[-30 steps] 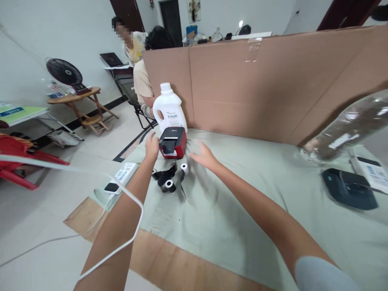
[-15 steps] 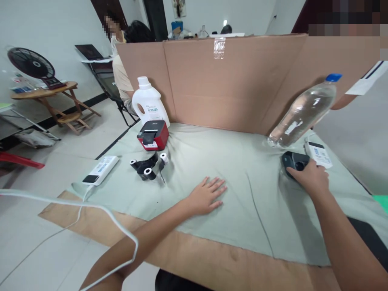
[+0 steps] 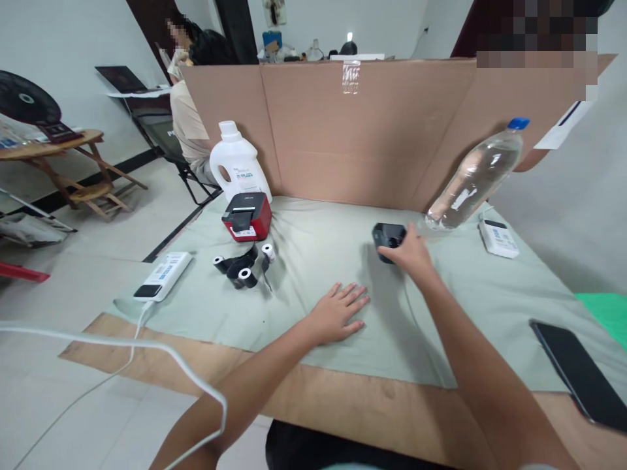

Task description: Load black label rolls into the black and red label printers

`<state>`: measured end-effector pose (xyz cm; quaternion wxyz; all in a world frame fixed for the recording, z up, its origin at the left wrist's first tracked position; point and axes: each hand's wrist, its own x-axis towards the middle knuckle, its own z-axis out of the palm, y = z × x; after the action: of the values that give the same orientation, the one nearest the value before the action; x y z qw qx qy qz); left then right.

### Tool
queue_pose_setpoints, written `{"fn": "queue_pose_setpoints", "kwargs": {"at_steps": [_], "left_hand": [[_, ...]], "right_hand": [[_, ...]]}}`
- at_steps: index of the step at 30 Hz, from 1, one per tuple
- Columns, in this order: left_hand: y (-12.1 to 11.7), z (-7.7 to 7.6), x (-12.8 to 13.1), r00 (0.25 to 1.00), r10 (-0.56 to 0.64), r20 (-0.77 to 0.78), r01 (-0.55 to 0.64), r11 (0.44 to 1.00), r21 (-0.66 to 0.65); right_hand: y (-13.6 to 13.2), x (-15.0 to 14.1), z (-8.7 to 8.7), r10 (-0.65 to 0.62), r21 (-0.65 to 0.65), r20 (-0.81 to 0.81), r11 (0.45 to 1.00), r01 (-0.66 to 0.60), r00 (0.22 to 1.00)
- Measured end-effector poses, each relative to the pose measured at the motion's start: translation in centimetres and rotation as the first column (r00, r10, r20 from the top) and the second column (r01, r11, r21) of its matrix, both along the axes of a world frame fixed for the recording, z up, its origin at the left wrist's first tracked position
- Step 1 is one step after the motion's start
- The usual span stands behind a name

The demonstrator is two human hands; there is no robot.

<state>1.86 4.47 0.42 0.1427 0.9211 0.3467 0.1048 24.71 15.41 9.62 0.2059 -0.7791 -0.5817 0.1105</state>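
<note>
My right hand point(image 3: 414, 253) grips a small dark boxy device point(image 3: 384, 236) from its right side, thumb at the near edge. A long shadow stretches below the device, and it appears raised off the cloth. My left hand point(image 3: 339, 314) lies flat on the pale green cloth point(image 3: 313, 248) with its fingers spread, holding nothing. Left of it are several black ribbon rolls with white cores point(image 3: 240, 269), partly unwound. Behind the rolls sits a red and black label printer point(image 3: 258, 219), in front of a white jug point(image 3: 240, 160).
A cardboard panel point(image 3: 362, 130) stands along the back, with a clear bottle point(image 3: 477, 176) leaning against it. White power banks lie at the left point(image 3: 164, 275) and right point(image 3: 498, 237). A black phone point(image 3: 578, 372) rests at the right edge. A white cable point(image 3: 161, 349) crosses the lower left.
My right hand has carried the dark device leftward from beside the right power bank to mid-table. My left hand stays flat in place. The view has shifted slightly right, bringing the phone into sight.
</note>
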Motion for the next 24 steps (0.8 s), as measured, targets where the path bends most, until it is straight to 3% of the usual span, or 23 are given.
{"fn": "queue_pose_setpoints", "kwargs": {"at_steps": [3, 5, 9, 13, 17, 21, 22, 24], "left_hand": [[-0.2, 0.4, -0.5, 0.998, -0.027, 0.06, 0.029, 0.999, -0.019], [-0.3, 0.7, -0.8, 0.995, -0.037, 0.097, 0.04, 0.999, -0.029], [-0.1, 1.4, -0.9, 0.986, -0.052, 0.157, 0.055, 0.998, -0.015], [0.0, 1.7, -0.7, 0.974, -0.069, 0.214, 0.069, 0.998, 0.008], [0.3, 2.5, -1.9, 0.94, 0.142, 0.311, -0.136, 0.99, -0.043], [2.5, 3.7, -4.1, 0.717, 0.455, 0.527, -0.39, 0.89, -0.238], [3.5, 3.8, -4.5, 0.665, 0.511, 0.545, -0.419, 0.859, -0.294], [5.7, 3.5, -4.7, 0.609, 0.588, 0.532, -0.456, 0.809, -0.372]], "right_hand": [[0.0, -6.9, -1.0, 0.026, -0.01, -0.014, 1.0, -0.026, 1.0], [-0.1, -9.9, -1.8, 0.009, -0.018, 0.001, 1.0, -0.009, 1.0], [-0.8, -12.7, -2.9, -0.05, -0.008, 0.03, 0.999, 0.051, 0.998], [-1.3, -13.3, -2.9, -0.089, -0.04, 0.013, 0.995, 0.089, 0.996], [-1.2, -10.8, -1.7, 0.004, -0.16, -0.085, 0.987, -0.018, 0.996], [-3.2, -4.4, 1.0, 0.205, -0.104, -0.249, 0.966, -0.236, 0.947], [-4.5, -2.5, 1.8, 0.284, -0.079, -0.278, 0.945, -0.317, 0.918], [-8.0, 1.6, 3.3, 0.464, -0.128, -0.316, 0.844, -0.522, 0.828]]}}
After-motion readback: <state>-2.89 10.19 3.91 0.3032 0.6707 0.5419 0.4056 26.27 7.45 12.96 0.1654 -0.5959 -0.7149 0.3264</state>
